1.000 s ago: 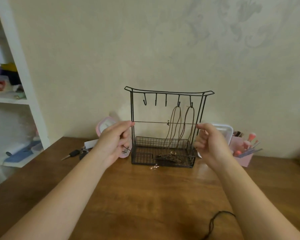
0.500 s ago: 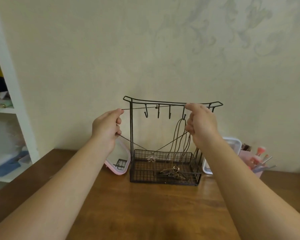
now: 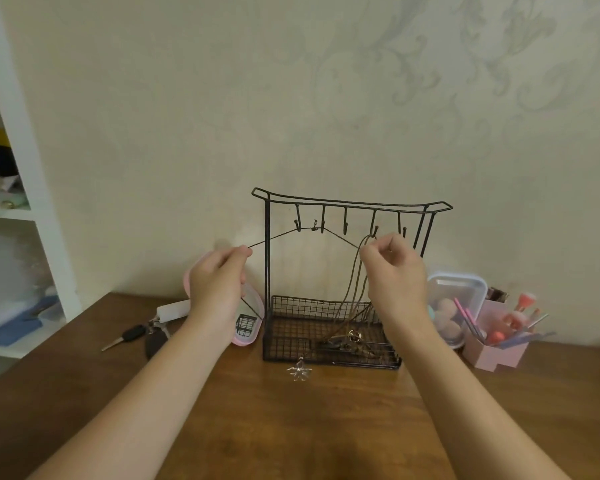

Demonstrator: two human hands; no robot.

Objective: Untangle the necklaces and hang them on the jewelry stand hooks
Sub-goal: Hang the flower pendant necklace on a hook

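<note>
Hanging step: the thin dark cord necklace (image 3: 281, 236) stretches across the two leftmost hooks (image 3: 297, 225) of the black wire jewelry stand (image 3: 354, 203), pinched by the left grip (image 3: 215, 285) and right grip (image 3: 394, 271). Its silver flower pendant (image 3: 299, 369) lies on the brown wooden surface (image 3: 291, 427). The next move likely calls for settling the cord on one hook, then releasing gently.

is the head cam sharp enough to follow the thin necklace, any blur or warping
Head view: the thin necklace shows as a clean dark line from the left hand over the jewelry stand hooks to the right hand. Head view: the flower pendant is soft, its detail lost. Head view: wide-angle distortion tilts the white shelf post. The light is soft and even, with no harsh glare.
</note>
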